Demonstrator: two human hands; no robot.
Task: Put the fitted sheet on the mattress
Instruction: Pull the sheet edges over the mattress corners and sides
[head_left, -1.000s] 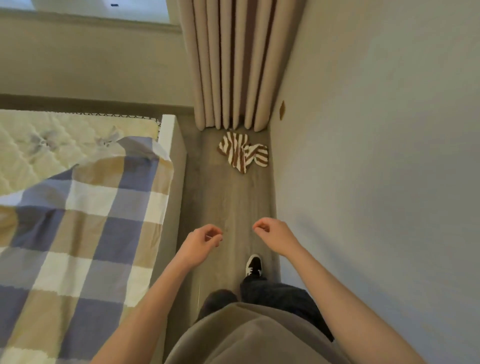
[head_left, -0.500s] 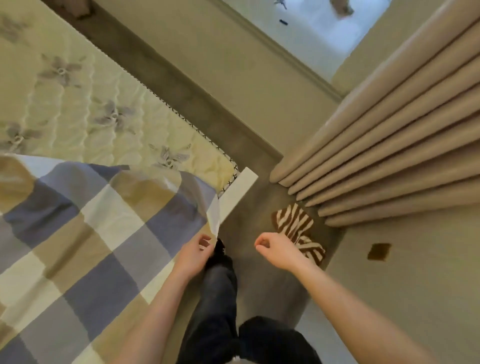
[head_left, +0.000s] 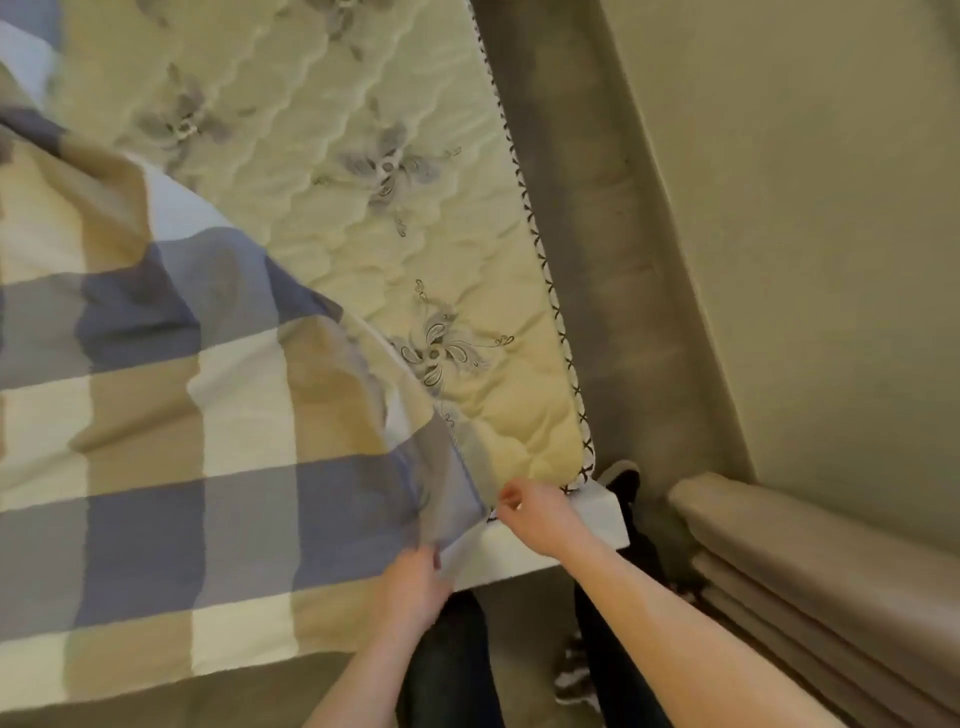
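The sheet (head_left: 156, 415) lies short of the mattress's (head_left: 415, 208) near corner. The left hand (head_left: 415, 587) grips its edge; the right hand (head_left: 540, 514) pinches the hem beside that corner. Best to stretch the hem over the corner, then tuck it under.

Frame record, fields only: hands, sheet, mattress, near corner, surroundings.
left hand: grips sheet edge
right hand: fingers curled at sheet corner; grip unclear
sheet: checked, covers part of mattress
mattress: quilted, bare on the right
near corner: not yet covered
bed frame: white, corner shows below mattress
curtain: bunched right of that corner
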